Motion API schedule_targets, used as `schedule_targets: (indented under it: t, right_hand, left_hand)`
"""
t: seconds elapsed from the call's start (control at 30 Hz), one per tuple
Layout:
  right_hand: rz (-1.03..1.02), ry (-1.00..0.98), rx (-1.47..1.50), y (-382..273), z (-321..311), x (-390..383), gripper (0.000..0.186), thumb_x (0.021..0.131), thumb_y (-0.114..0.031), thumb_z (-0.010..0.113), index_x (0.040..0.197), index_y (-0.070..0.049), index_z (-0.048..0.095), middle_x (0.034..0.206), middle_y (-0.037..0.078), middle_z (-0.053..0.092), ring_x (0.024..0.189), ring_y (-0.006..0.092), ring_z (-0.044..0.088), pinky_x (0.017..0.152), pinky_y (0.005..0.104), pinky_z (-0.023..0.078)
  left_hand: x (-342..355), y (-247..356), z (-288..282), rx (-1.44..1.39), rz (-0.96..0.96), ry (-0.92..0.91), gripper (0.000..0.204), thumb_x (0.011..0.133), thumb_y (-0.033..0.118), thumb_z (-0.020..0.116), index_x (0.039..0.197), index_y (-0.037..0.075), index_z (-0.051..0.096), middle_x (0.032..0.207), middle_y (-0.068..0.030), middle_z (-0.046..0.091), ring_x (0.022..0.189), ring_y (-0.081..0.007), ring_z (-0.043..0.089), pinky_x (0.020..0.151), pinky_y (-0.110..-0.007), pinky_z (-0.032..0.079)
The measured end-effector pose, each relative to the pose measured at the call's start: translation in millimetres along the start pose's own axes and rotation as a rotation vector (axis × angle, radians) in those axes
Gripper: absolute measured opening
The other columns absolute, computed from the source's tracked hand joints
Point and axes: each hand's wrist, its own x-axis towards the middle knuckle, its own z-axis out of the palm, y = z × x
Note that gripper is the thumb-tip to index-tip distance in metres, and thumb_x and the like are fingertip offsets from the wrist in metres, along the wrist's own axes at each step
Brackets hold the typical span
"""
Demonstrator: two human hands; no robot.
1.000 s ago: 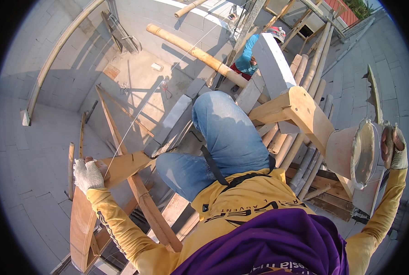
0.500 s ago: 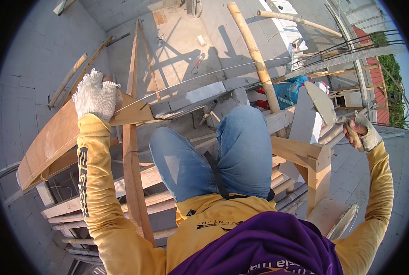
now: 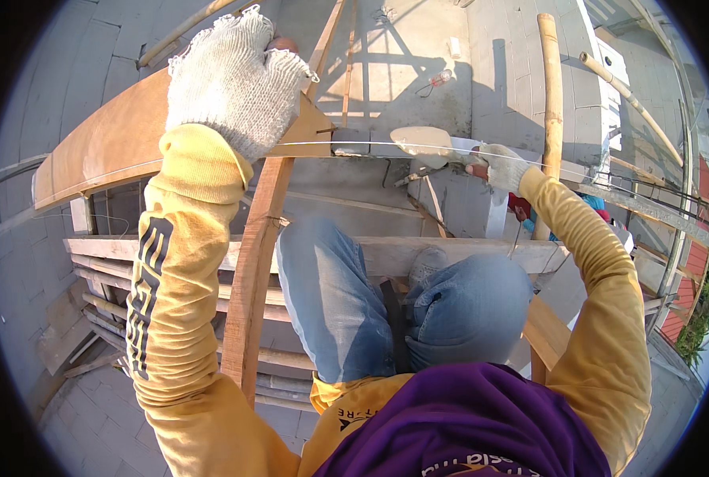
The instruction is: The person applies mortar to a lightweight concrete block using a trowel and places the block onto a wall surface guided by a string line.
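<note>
My left hand [image 3: 235,87], in a frayed white knit glove, is closed on the curved plywood board [image 3: 96,151] at upper left, its fingertips mostly hidden. A thin white string [image 3: 339,143] runs from near it across to the right. My right hand [image 3: 499,167], also gloved, grips the handle of a trowel [image 3: 420,140] coated in pale mortar, held close by the string over a grey block ledge [image 3: 353,149]. An upright wooden timber [image 3: 251,294] stands below the board, beside my bent knees.
Bamboo poles [image 3: 552,95] rise at the right. A horizontal beam [image 3: 386,250] crosses behind my knees, with stacked poles and planks [image 3: 112,278] at left. A co-worker in blue and red [image 3: 520,207] is mostly hidden behind my right arm. Block walls surround a concrete floor [image 3: 410,63] below.
My right hand has swung from the bucket at far right inward and up with the trowel. My left hand appears higher and nearer the middle. The view has turned, and the bucket is out of sight.
</note>
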Motion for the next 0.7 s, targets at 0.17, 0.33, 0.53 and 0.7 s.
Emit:
schedule_targets:
  t: [0.17, 0.33, 0.53, 0.7]
  right_hand:
    - [-0.138, 0.043, -0.331, -28.9, 60.2, 107.1, 0.025, 0.086, -0.021, 0.070, 0.109, -0.010, 0.069, 0.098, 0.018, 0.071, 0.099, 0.0357, 0.070, 0.086, 0.0474, 0.055]
    - [-0.216, 0.055, -0.494, -39.8, 95.4, 157.0, 0.028, 0.082, -0.018, 0.071, 0.109, -0.011, 0.071, 0.108, 0.017, 0.071, 0.108, 0.0337, 0.069, 0.091, 0.0467, 0.055]
    - [-0.243, 0.145, -0.485, -18.2, 118.5, 162.5, 0.033, 0.083, -0.018, 0.072, 0.114, -0.009, 0.069, 0.119, 0.014, 0.066, 0.118, 0.0322, 0.062, 0.099, 0.0447, 0.049]
    - [-0.157, 0.064, -0.541, 3.8, 108.6, 140.0, 0.035, 0.084, -0.019, 0.073, 0.117, -0.011, 0.067, 0.120, 0.012, 0.065, 0.119, 0.0301, 0.060, 0.098, 0.0436, 0.048]
  left_hand:
    - [0.0, -16.7, 14.2, 0.009, 0.109, 0.065, 0.024, 0.091, 0.022, 0.057, 0.099, 0.004, 0.071, 0.105, -0.0126, 0.069, 0.100, -0.0347, 0.065, 0.091, -0.042, 0.052]
    - [2.4, -28.0, 6.9, -0.042, 0.398, 0.001, 0.040, 0.075, 0.001, 0.077, 0.113, 0.004, 0.064, 0.108, -0.0125, 0.068, 0.094, -0.0289, 0.066, 0.087, -0.036, 0.055]
    - [-0.4, -32.1, 7.2, -0.040, 0.400, -0.023, 0.046, 0.071, 0.000, 0.081, 0.112, 0.004, 0.062, 0.107, -0.0123, 0.067, 0.091, -0.0250, 0.064, 0.079, -0.033, 0.055]
    - [2.6, -36.4, 8.2, -0.054, 0.372, -0.041, 0.035, 0.081, 0.017, 0.080, 0.108, 0.001, 0.063, 0.108, -0.0122, 0.065, 0.091, -0.0234, 0.063, 0.077, -0.033, 0.052]
